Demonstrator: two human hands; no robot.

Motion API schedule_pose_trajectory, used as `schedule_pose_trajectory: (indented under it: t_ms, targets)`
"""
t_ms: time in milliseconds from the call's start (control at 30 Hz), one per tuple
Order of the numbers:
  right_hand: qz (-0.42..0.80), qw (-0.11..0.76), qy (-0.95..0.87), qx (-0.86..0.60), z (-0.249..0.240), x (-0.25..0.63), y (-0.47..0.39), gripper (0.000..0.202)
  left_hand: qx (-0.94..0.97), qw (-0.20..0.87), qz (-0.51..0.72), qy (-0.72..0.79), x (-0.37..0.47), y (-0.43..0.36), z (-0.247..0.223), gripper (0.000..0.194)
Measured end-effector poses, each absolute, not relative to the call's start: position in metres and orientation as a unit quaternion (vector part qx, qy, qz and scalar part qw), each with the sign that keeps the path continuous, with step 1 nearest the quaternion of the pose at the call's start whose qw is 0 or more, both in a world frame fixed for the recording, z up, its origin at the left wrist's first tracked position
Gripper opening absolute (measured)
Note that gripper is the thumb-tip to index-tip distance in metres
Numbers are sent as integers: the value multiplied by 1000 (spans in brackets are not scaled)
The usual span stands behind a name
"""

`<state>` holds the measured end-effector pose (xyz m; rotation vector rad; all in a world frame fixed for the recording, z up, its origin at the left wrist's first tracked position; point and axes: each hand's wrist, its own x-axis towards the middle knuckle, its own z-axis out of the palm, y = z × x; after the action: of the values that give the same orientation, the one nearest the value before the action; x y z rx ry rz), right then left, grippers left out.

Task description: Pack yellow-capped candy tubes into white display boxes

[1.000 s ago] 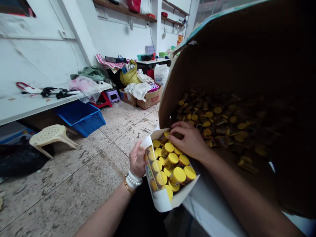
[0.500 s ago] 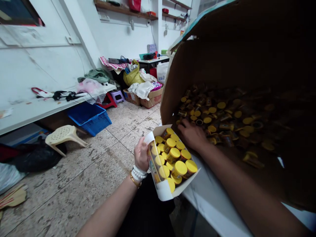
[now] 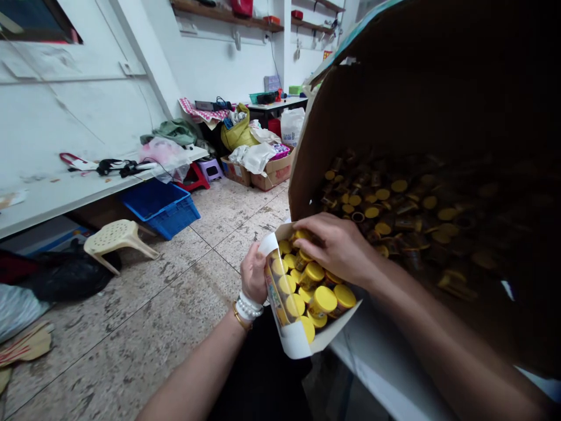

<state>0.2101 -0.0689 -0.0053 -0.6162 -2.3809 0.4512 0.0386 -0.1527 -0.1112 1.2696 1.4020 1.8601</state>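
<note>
A cream plastic stool (image 3: 114, 236) stands on a speckled floor (image 3: 144, 345) near a blue crate (image 3: 176, 215) set partly beneath a long white surface (image 3: 65, 196), which holds a pinkish plastic bag (image 3: 162, 153) and a green cloth (image 3: 179, 131). Beyond, a purple stool (image 3: 211, 170) and a yellow sack (image 3: 235, 138) sit near cardboard cartons (image 3: 275, 174) topped with pale bags (image 3: 259, 158), while a wooden shelf (image 3: 245, 21) runs along the white wall (image 3: 210, 64).

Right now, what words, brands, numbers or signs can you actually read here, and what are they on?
None can be read with certainty:
White box in the left hand: colored print along its side, too small.
Yellow-lidded jars: labels too small and dim.
White bag at the back: blue print, too blurred.
Red-and-yellow sign: too small.
Cardboard box on the floor: reddish print, too faint.
</note>
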Motion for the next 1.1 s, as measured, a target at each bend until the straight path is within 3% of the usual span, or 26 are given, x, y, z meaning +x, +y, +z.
schedule_pose_trajectory:
  t_ms: [167,300,467,567,767,900,1100]
  targets:
    - [126,267,-938,-183,-3,218,-59,26,469,239,676,516,36,-152,-115,44]
    - [64,288,-906,-302,18,257,-39,24,477,234,668,521,35,-152,-113,46]
    - [16,28,-898,-438,2,273,-20,19,473,221,665,533,35,-152,-106,51]
    - [-1,-45,-893,-448,-17,264,-17,24,476,223,662,535,34,-152,-107,50]
    - [16,-15,-907,-421,-21,286,0,36,480,238,662,525,34,-152,-112,45]
    - [24,15,-901,-433,-23,289,6,27,476,244,668,517,36,-153,-109,46]
    - [20,37,-913,-406,-41,246,-13,31,466,258,673,512,34,-151,-111,46]
